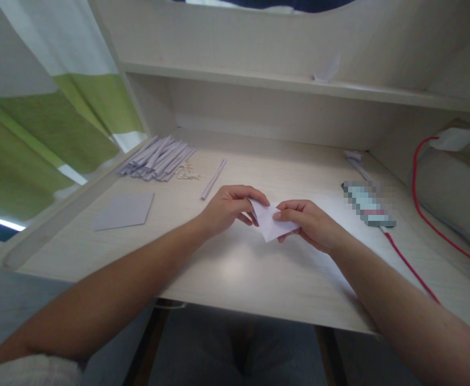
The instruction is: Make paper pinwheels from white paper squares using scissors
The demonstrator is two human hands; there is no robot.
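Note:
A small piece of white paper (270, 225), with a pointed corner hanging down, is held above the desk between my hands. My left hand (235, 206) pinches its upper left edge. On the other side, my right hand (309, 221) grips the paper with the thumb on top and fingers beneath. Beyond my left hand a single rolled paper tube (214, 179) lies on the desk. Farther left is a pile of similar paper tubes (158, 160), with small pale bits (187, 171) beside it. A stack of flat paper (125, 210) rests nearer me.
At right a phone (365, 203), partly pixelated, lies with a red cable (413, 266) running from it. Behind it is a paper stick (359, 166). A second red cable (415, 182) hangs by the right wall. Green and white curtains (86, 112) border the left side; a shelf (235, 75) spans the back.

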